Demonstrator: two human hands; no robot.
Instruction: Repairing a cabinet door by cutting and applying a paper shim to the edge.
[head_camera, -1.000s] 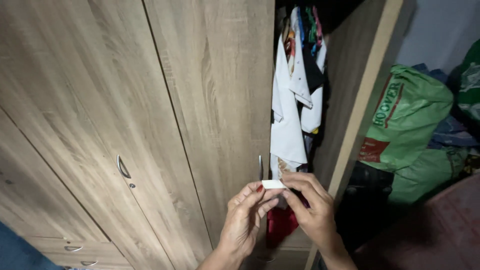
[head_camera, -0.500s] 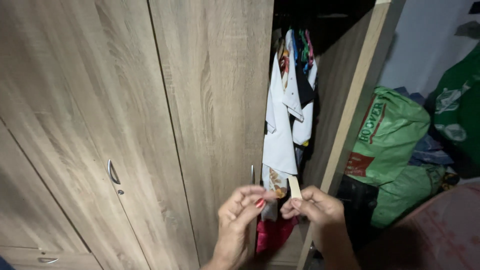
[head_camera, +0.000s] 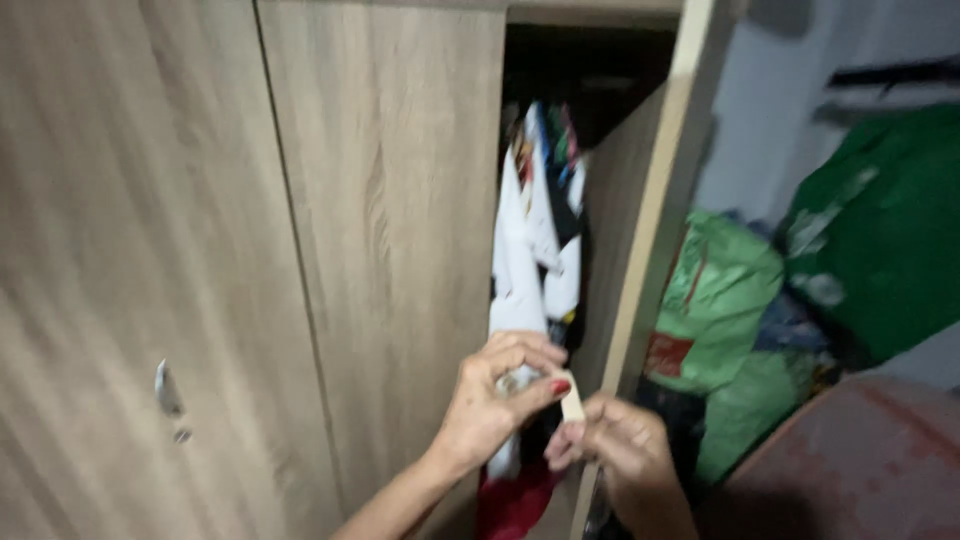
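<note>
In front of the open wardrobe door (head_camera: 650, 260), the left hand (head_camera: 495, 400) and right hand (head_camera: 610, 445) pinch a small pale strip (head_camera: 572, 405) between their fingertips, best held close and steady, just below the hanging white garments (head_camera: 525, 270).

Head camera, looking down, close to wardrobe (head_camera: 380, 200).

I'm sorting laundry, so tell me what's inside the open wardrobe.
Inside the wardrobe, hanging clothes show, mostly white, with dark and colourful pieces, and something red at the bottom. The closed doors hide the rest, and the hands cover part of the lower clothes.
</note>
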